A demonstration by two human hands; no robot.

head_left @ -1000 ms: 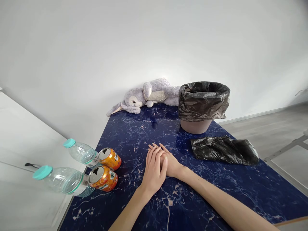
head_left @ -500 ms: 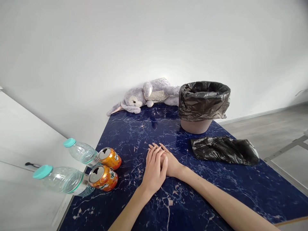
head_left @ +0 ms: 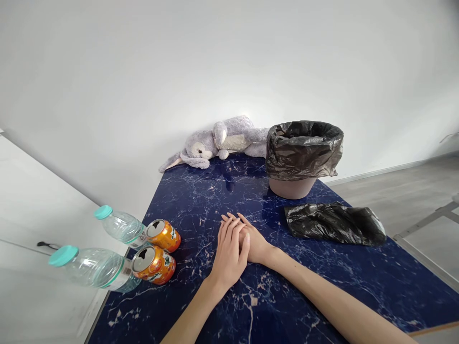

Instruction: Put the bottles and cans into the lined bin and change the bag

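My left hand (head_left: 230, 253) lies over my right hand (head_left: 258, 244) on a dark blue marbled table (head_left: 272, 296). Its fingers are stretched out across the back of the right hand, and it holds no object. The right hand rests flat beneath, its fingertips showing past the left fingers while the rest of them is covered. To the left stand two orange drink cans, a rear can (head_left: 165, 235) and a front can (head_left: 158, 267), both with opened tops. Beside them are two clear plastic bottles with teal caps, a rear bottle (head_left: 124, 227) and a front bottle (head_left: 95, 267).
A trash bin (head_left: 292, 187) lined with a black plastic bag (head_left: 304, 160) stands at the back right. In front of it lies a folded black plastic bag (head_left: 330, 223). A grey plush rabbit (head_left: 215, 141) lies on its side along the white wall (head_left: 222, 57).
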